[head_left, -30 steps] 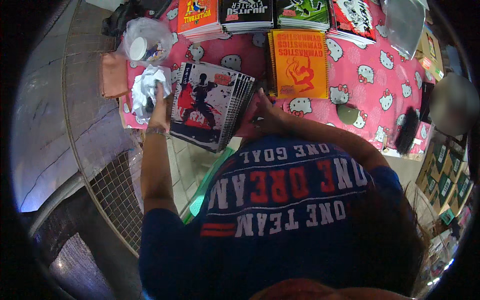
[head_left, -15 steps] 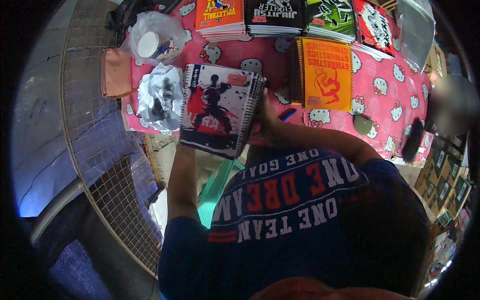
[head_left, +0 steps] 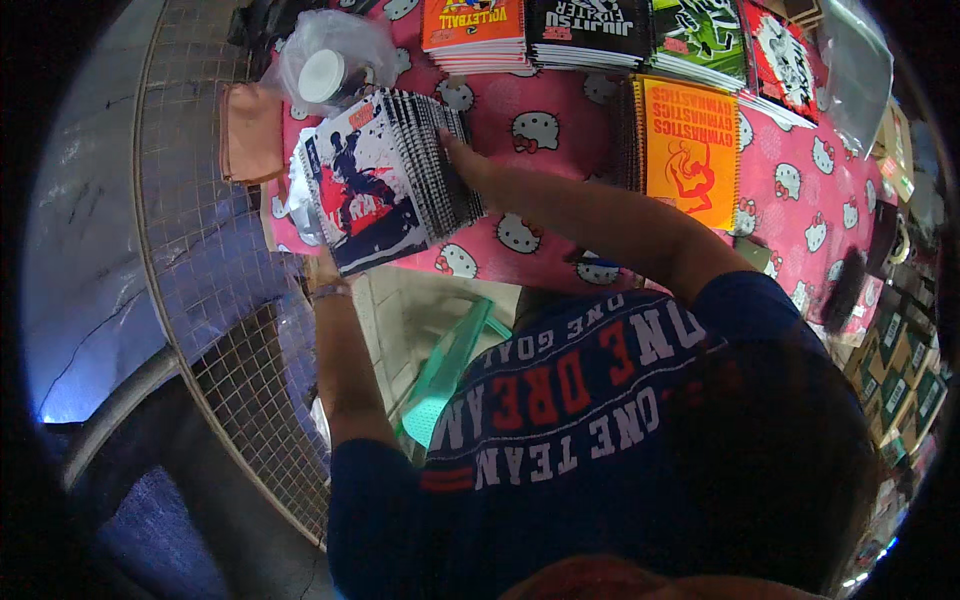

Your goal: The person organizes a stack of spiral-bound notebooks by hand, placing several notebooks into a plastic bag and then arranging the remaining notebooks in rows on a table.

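Observation:
A thick stack of spiral notebooks (head_left: 365, 190) is tilted at the left end of the table. Its top cover is white with a dark fighter figure and red splashes. The black coil bindings are spread into a slanted row along the right side. My right hand (head_left: 466, 165) grips the stack at this coil side. At the near left corner, my left hand (head_left: 327, 268) holds the stack from below, its fingers mostly hidden behind the covers. Crumpled white plastic (head_left: 302, 195) shows partly behind the stack's left edge.
An orange-covered notebook stack (head_left: 690, 150) lies right of my right forearm. Orange, black, green and red notebook piles (head_left: 585, 30) line the far side. A plastic bag with a white-lidded tub (head_left: 322, 76) stands far left. A green stool (head_left: 445, 385) is below the pink tablecloth (head_left: 545, 175).
Both hands have shifted the notebook stack left and farther away. Its coil edges are now more spread out, and my right arm reaches farther across. The view has shifted slightly.

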Available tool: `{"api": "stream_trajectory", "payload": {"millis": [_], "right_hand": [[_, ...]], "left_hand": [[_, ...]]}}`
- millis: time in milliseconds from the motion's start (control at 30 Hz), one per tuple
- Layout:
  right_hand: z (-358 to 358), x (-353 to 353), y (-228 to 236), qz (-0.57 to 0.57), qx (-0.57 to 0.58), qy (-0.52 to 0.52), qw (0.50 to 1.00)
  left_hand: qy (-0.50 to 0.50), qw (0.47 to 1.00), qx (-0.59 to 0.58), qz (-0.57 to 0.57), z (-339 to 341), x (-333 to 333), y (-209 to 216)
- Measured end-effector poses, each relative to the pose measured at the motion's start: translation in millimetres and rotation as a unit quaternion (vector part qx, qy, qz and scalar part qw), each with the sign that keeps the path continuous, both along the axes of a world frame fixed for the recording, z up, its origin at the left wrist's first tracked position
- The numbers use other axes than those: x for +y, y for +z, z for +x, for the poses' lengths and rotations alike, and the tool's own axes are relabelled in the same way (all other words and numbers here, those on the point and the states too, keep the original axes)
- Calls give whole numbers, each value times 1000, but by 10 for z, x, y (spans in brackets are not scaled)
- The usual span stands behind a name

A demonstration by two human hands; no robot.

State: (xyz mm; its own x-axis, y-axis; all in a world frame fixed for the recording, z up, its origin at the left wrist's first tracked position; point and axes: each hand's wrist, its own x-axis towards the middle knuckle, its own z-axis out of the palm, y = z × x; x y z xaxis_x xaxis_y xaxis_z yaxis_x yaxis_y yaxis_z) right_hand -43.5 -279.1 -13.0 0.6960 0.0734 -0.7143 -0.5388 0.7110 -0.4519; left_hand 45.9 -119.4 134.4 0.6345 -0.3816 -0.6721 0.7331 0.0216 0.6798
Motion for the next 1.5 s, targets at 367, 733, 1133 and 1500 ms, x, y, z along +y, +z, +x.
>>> {"api": "stream_trajectory", "payload": {"millis": [367,733,1133,1500], "right_hand": [[18,437,1064,-320,72,-43,944],[-25,394,1483,-346,44,-12,937],[128,318,516,-62,-149,-208,965],[172,326,320,41,-156,-263,951]], "left_hand": [[-148,983,-94,59,682,451,-481],[-178,957,-230,-8,1005,824,-766],[-105,986,-121,-38,1326,1261,-1144],[-134,980,-147,-25,1521,1506,-1344]]}}
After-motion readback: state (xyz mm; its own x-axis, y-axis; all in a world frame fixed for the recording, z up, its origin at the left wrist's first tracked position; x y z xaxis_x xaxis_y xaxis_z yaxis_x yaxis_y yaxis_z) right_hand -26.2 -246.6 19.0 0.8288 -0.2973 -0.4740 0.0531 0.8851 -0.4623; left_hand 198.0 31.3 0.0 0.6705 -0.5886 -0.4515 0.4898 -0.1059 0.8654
